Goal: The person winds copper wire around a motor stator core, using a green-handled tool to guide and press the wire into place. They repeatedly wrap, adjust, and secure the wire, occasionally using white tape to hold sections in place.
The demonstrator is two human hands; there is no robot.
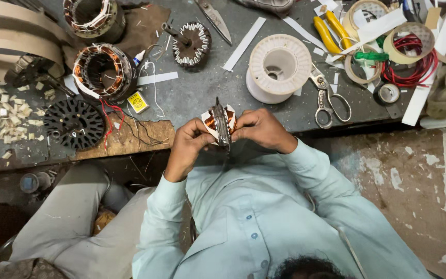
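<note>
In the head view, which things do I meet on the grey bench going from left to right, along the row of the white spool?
Wound stator with copper coils → toothed rotor core → white plastic spool → scissors → small tape roll.

A single head-worn camera looks almost straight down from just above the person, close over both arms. The grey workbench (197,98) fills the upper frame, the person's lap and the worn floor (419,175) the lower part.
</note>
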